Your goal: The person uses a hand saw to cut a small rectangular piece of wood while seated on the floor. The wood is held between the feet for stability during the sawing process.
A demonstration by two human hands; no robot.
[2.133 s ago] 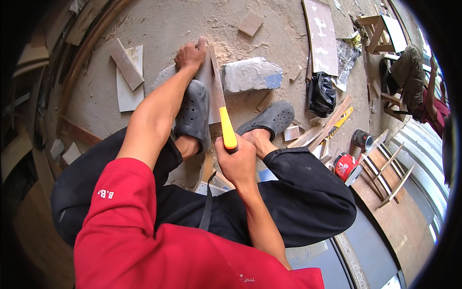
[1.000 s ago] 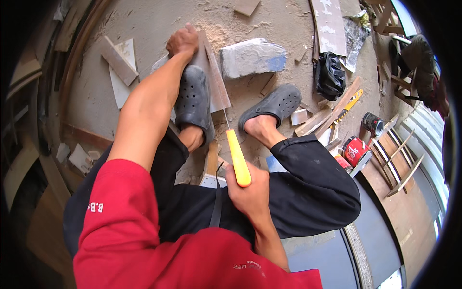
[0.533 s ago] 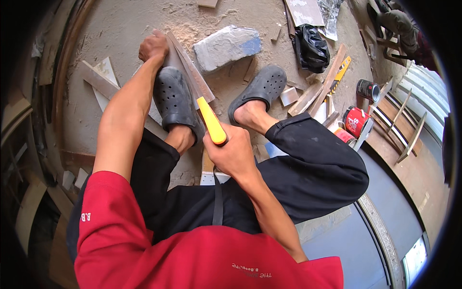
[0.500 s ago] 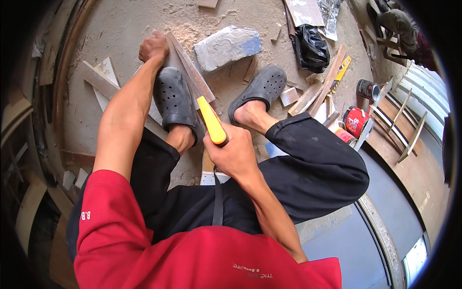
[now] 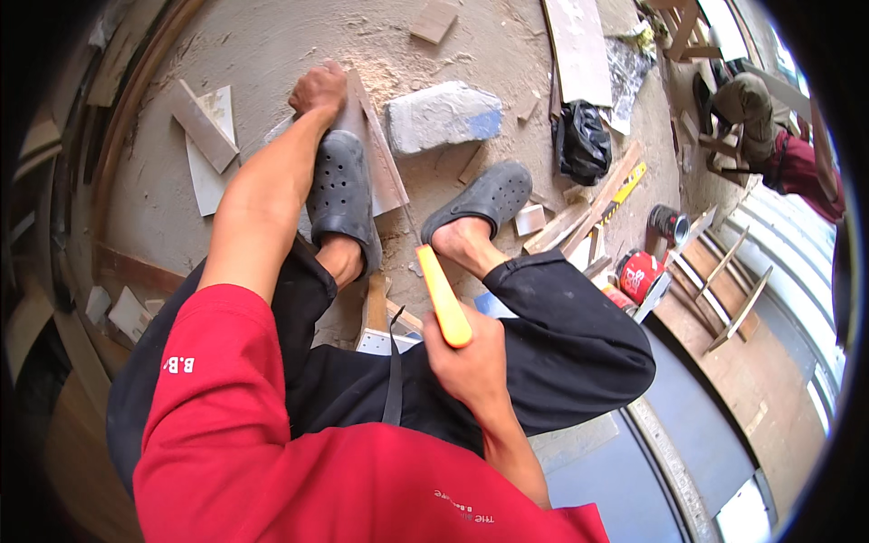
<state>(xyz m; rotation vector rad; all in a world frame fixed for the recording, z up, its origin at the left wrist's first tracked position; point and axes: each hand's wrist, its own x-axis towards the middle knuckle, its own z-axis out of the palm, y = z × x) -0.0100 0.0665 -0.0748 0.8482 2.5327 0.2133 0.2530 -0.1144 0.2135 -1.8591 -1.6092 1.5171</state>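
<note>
My right hand [image 5: 469, 366] is wrapped round the yellow handle of a handsaw [image 5: 444, 294], held low in front of my lap. Its thin blade, seen nearly edge-on, runs from the handle toward a wooden board [image 5: 387, 176]. At the far end of that board my left hand [image 5: 319, 89] is closed, gripping or pressing it; the fingertips are hidden. My left foot, in a black clog [image 5: 339, 185], rests over the board. To the board's right lies a rough whitish block [image 5: 444, 118], beside my right clog [image 5: 484, 195].
Sawdust [image 5: 376, 68] covers the floor beyond the board. Offcuts [image 5: 204, 127] lie at the left. On the right are a black plastic bag [image 5: 581, 140], wood strips [image 5: 579, 213], a yellow-and-black tool [image 5: 626, 190] and cans [image 5: 638, 274]. Another person [image 5: 751, 118] sits at the far right.
My right hand has drawn the saw back toward my body, showing more blade between handle and board. The left hand still holds the board. The whole view has shifted slightly.
</note>
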